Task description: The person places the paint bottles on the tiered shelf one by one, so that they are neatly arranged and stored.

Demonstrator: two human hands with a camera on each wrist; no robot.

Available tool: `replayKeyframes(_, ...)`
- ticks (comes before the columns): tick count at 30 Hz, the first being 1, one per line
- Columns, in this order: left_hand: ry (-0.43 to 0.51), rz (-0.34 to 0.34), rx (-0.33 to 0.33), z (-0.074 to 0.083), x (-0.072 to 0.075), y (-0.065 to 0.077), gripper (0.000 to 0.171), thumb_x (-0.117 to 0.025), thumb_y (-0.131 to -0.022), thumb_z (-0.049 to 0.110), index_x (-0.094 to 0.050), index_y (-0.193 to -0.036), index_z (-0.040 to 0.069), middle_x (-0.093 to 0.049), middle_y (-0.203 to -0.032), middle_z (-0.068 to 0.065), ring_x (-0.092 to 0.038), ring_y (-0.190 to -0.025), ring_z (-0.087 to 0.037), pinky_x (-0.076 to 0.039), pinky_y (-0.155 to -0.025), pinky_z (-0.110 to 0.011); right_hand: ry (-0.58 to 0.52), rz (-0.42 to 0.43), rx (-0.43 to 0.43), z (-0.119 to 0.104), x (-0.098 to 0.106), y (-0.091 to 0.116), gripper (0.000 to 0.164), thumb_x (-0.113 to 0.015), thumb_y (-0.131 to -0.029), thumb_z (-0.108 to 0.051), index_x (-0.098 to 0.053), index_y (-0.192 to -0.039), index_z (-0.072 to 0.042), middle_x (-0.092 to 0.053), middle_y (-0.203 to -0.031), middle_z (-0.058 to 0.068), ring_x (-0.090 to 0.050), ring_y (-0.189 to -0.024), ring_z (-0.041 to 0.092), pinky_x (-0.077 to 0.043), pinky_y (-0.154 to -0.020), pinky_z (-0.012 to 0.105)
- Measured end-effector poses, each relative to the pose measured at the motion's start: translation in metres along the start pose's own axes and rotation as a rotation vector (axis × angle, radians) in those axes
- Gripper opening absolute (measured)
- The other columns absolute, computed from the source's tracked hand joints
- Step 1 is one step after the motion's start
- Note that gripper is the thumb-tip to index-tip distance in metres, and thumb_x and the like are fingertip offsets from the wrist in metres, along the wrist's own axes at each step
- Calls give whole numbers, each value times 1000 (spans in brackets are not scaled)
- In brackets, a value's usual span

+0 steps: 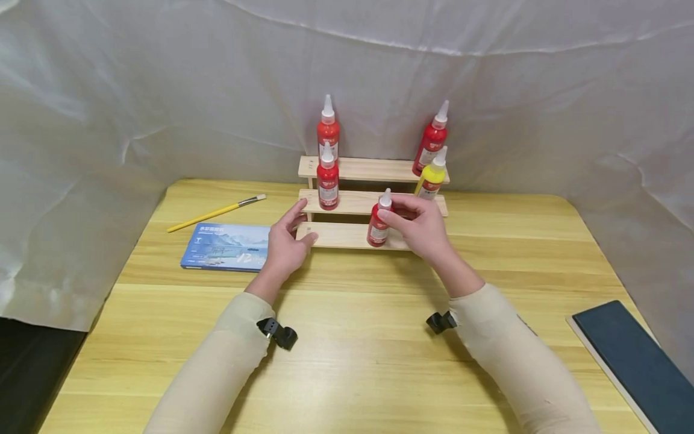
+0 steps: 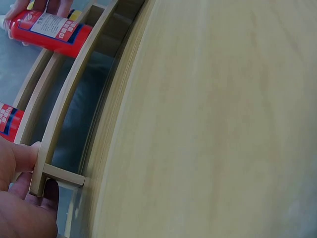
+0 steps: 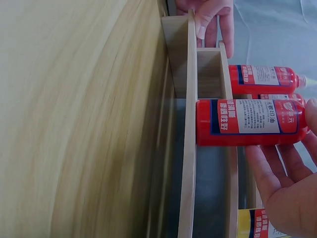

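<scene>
My right hand (image 1: 422,226) pinches a red ink bottle (image 1: 378,224) near its white nozzle cap, thumb in front and fingers behind. The base of that bottle (image 3: 252,122) meets the lowest step of a three-tier wooden rack (image 1: 347,236). At the rack's left end, my left hand (image 1: 287,242) holds the bottom step, its thumb (image 2: 26,157) on one side of the board and fingers on the other. Two red bottles stand on the left, one on the middle tier (image 1: 328,185) and an orange-red one (image 1: 328,129) on top. On the right are a yellow bottle (image 1: 431,181) and another red bottle (image 1: 431,144).
Left of the rack lies a blue flat box (image 1: 225,246), partly behind my left hand. A yellow paintbrush (image 1: 217,212) rests behind the box. Near the table's right edge is a dark blue book-like item (image 1: 634,361). A pale curtain (image 1: 244,78) hangs around the table.
</scene>
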State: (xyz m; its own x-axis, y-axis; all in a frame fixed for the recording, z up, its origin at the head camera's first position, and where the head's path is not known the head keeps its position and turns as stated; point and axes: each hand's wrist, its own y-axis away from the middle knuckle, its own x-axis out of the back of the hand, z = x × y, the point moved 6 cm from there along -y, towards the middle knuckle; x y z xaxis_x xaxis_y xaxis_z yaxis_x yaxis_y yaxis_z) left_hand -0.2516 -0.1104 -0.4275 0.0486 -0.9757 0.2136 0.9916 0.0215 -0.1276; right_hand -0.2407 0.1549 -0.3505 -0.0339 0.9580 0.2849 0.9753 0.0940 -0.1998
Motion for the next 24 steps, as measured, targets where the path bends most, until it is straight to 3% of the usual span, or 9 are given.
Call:
replayKeyframes(8,-16,-10,-8,3,2,0,75,-71,-85,-10,-49,-150,19,-53,-144,-6,-53,-126,-21,-37,-111,-41,-10,-2,22,-1,-3,1,34,-76,-90,-10,-70,-122,-1,-70,-113,13,-65,-97,22,-54,-88,30)
replayKeyframes(12,-64,-29,-20,6,1,0,74,-72,-87,-7,-46,-151,17,-48,-149,-5,-51,-129,-22,-36,-111,-37,-16,4,18,0,-4,2,35,-76,-90,-11,-70,-122,-1,-70,-113,13,-65,-98,21,-54,-88,30)
replayKeyframes(24,-233,-90,4,13,3,3,77,-73,-90,2,-37,-156,19,-41,-154,-6,-41,-138,-26,-39,-109,-42,-26,25,-16,3,-5,5,38,-74,-92,-15,-67,-128,-3,-68,-119,12,-63,-104,22,-52,-92,32)
